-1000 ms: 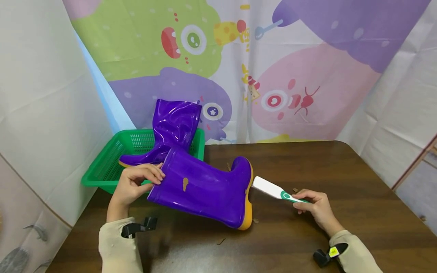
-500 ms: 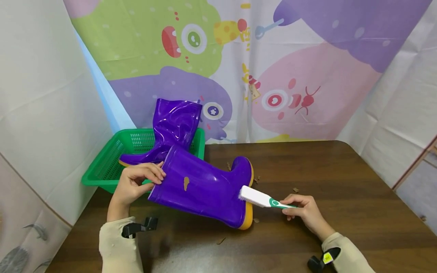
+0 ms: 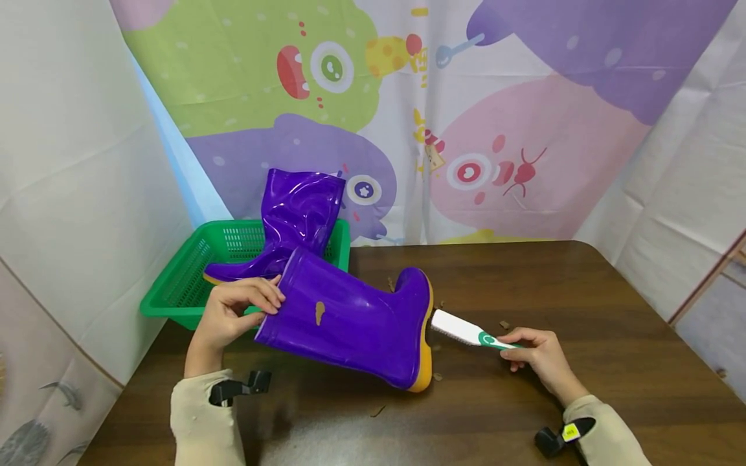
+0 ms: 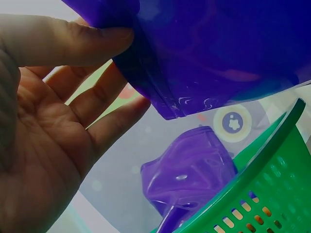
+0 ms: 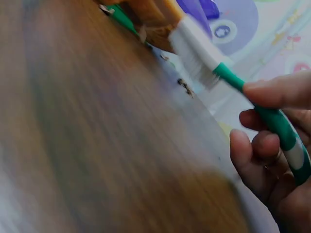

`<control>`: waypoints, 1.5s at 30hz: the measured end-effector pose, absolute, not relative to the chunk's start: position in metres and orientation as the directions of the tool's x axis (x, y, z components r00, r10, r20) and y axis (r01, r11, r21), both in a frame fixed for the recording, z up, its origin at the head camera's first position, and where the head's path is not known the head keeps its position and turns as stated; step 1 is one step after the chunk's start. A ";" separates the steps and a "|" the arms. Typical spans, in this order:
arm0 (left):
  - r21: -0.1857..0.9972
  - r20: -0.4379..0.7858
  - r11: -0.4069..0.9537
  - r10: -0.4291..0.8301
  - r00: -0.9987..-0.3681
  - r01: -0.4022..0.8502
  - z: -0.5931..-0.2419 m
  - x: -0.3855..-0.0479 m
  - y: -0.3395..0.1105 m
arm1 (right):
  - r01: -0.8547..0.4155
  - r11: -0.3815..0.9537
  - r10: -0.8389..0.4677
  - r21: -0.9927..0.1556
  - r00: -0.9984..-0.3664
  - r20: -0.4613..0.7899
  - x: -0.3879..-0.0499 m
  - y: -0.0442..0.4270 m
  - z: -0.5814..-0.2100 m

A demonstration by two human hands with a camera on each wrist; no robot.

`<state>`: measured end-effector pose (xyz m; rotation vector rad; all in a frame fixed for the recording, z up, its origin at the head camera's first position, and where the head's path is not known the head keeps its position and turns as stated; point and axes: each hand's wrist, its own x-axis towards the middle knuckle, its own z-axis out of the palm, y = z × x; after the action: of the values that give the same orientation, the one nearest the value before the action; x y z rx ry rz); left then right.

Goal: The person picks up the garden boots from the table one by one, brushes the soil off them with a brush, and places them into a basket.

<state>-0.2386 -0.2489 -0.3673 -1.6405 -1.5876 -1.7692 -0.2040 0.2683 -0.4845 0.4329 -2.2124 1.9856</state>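
Observation:
A purple rain boot (image 3: pixel 355 317) with a yellow sole is tilted on its side above the table, its sole turned to the right. My left hand (image 3: pixel 236 317) pinches the rim of its shaft, thumb on one face and fingers behind, as the left wrist view also shows. A brown smear (image 3: pixel 320 313) marks the shaft. In my right hand (image 3: pixel 542 359) is a white and green brush (image 3: pixel 457 328), held by its handle. The brush head is beside the sole; whether bristles touch it I cannot tell. Bits of brown debris cling near the sole (image 5: pixel 160 19) in the right wrist view.
A green plastic basket (image 3: pixel 175 291) stands at the back left. A second purple boot (image 3: pixel 300 210) leans in it. Small brown scraps (image 3: pixel 379 411) lie scattered on the wooden table (image 3: pixel 524 278). A cartoon-printed curtain (image 3: pixel 402 149) hangs behind the table.
The brush moved left over the boot's foot half a second ago, and is now back to the right, beside the sole. The boot and left hand have hardly moved.

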 end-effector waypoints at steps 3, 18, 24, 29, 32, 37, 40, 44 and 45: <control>0.517 0.823 -0.377 0.464 -0.327 0.768 -0.367 -0.238 -0.249 | -0.296 0.097 -0.079 -0.950 -0.954 0.289 -0.203 0.271 -0.484; 0.507 0.830 -0.393 0.463 -0.311 0.767 -0.364 -0.238 -0.246 | -0.328 0.004 -0.094 -0.945 -0.941 0.326 -0.203 0.262 -0.479; 0.490 0.839 -0.388 0.451 -0.304 0.780 -0.365 -0.238 -0.243 | -0.350 -0.037 -0.098 -0.936 -0.931 0.352 -0.203 0.258 -0.474; 0.475 0.848 -0.381 0.439 -0.297 0.794 -0.363 -0.238 -0.238 | -0.387 -0.107 -0.113 -0.916 -0.910 0.398 -0.204 0.250 -0.466; 0.470 0.852 -0.382 0.433 -0.294 0.796 -0.363 -0.237 -0.237 | -0.420 -0.159 -0.140 -0.894 -0.886 0.441 -0.207 0.243 -0.460; 0.468 0.854 -0.374 0.426 -0.300 0.801 -0.363 -0.238 -0.235 | -0.448 -0.229 -0.180 -0.864 -0.853 0.490 -0.215 0.227 -0.453; 0.466 0.854 -0.364 0.424 -0.302 0.807 -0.363 -0.238 -0.233 | -0.455 -0.257 -0.196 -0.853 -0.839 0.507 -0.219 0.215 -0.448; 0.465 0.854 -0.360 0.423 -0.302 0.809 -0.362 -0.238 -0.232 | -0.464 -0.296 -0.224 -0.835 -0.816 0.532 -0.224 0.196 -0.441; 0.463 0.855 -0.360 0.422 -0.301 0.810 -0.362 -0.238 -0.231 | -0.464 -0.309 -0.234 -0.830 -0.809 0.540 -0.225 0.192 -0.439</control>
<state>-0.2376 -0.2314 -0.3619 -1.6220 -1.5462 -1.7054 -0.2249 0.1918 -0.4387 0.8979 -1.7465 2.2523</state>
